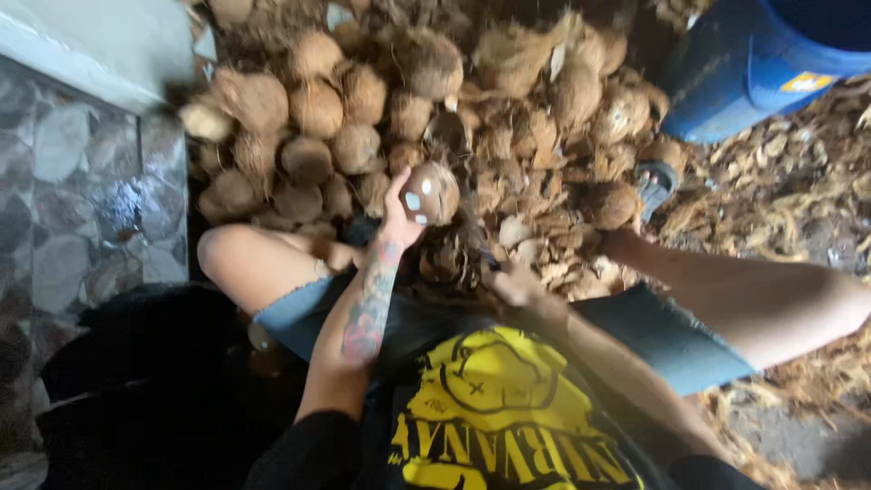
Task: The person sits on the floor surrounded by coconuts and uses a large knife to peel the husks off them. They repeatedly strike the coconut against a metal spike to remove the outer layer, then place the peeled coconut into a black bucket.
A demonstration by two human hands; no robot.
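Left hand [396,218] is up, fingers wrapped round a husked coconut [431,192], lifted just before the heaped coconut pile [363,118]. Right hand [515,286] sits lower right, closed on something dark, too blurred to tell.

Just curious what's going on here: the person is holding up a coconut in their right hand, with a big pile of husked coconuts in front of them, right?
Not quite: the head view shows the coconut held up in the left hand, not the right. The right hand is lower, by the husk scraps. The rest holds: a big pile of husked coconuts lies in front.
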